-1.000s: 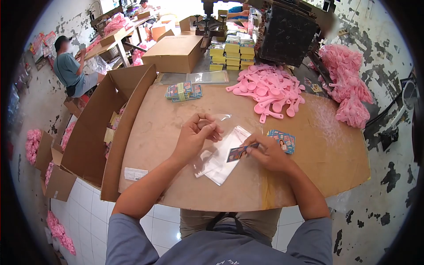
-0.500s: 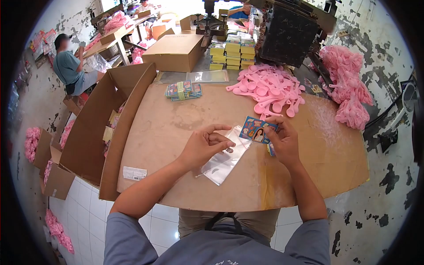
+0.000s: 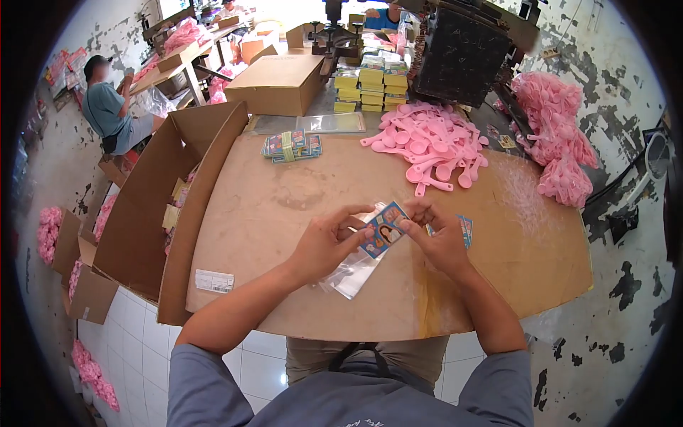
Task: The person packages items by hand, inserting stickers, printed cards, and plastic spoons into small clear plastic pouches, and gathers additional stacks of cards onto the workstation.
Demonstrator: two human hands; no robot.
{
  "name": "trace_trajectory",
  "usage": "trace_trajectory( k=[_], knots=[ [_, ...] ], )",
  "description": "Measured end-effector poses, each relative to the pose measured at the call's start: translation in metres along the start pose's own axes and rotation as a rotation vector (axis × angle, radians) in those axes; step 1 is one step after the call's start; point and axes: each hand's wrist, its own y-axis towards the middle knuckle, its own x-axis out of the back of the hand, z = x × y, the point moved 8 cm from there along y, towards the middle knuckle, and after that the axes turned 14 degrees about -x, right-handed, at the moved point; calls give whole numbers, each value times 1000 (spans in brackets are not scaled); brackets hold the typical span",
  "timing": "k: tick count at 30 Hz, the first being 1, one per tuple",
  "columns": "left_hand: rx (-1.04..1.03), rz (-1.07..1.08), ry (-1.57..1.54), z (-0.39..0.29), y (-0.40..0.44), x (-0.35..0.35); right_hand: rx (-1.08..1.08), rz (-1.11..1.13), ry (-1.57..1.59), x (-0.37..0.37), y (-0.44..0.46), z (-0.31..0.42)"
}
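A blue printed card (image 3: 385,230) is held tilted over the cardboard work surface. My right hand (image 3: 439,238) pinches its right edge between thumb and fingers. At the card's lower left edge, the thumb and fingers of my left hand (image 3: 324,245) are closed on it too. Beneath the card and my left hand lie clear plastic bags (image 3: 353,280), partly covered. More blue cards (image 3: 466,230) rest just behind my right hand, mostly hidden by it. Beyond the hands is a heap of pink plastic spoons (image 3: 434,142).
Banded cards (image 3: 290,146) lie at the back left of the cardboard sheet (image 3: 263,235). A deep open carton (image 3: 135,213) borders its left side. Yellow-edged card stacks (image 3: 371,85) and a closed box (image 3: 277,82) stand behind. Bagged pink spoons (image 3: 562,142) sit at right. A person (image 3: 110,110) works farther left.
The card has moved left and down and turned steeper. My left hand has closed on its edge, and more of the cards behind my right hand now show.
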Motion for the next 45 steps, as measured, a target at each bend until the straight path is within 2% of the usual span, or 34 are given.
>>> trace_trajectory(
  k=[3, 5, 8, 10, 12, 15, 18, 21, 24, 27, 30, 33, 36, 39, 45],
  knots=[
    [-34, -19, -73, -2, 0, 0, 105, 73, -226, -11, -7, 10],
    [-51, -5, -15, 0, -2, -1, 194, 159, -342, -29, -13, 20],
    [-48, -5, 14, 3, -2, -1, 302, 148, -497, -16, -6, 34],
    [-7, -18, -16, 3, -2, 1, 261, -128, -514, 33, 22, 17],
    [61, -28, -75, 1, -2, 0, 154, -470, -871, 78, 39, 0],
    [32, -23, -118, 12, -1, 0, -86, -475, -891, 104, 50, -25],
    [67, 38, -118, 18, -1, -2, -191, -447, -650, 107, 54, -38],
    [89, 23, -110, 13, 0, -1, -11, -445, -384, 115, 58, -38],
    [127, -24, -118, 5, 0, 4, 243, -563, -315, 112, 33, 5],
    [51, -77, -202, 11, 1, 5, 389, -517, -321, 91, 9, 35],
    [30, -73, -208, 7, 1, 2, 166, -229, 74, 62, 11, 20],
    [73, -54, -125, 4, -1, 2, 46, -145, 226, 51, 12, 13],
    [70, -47, -131, 8, -2, 2, 106, -182, 243, 51, 7, 22],
    [56, -32, -146, 14, -1, 0, 114, -124, 117, 42, 6, 19],
    [89, 35, -81, 14, -4, -8, 114, -54, 253, 20, 3, 8]
  ],
)
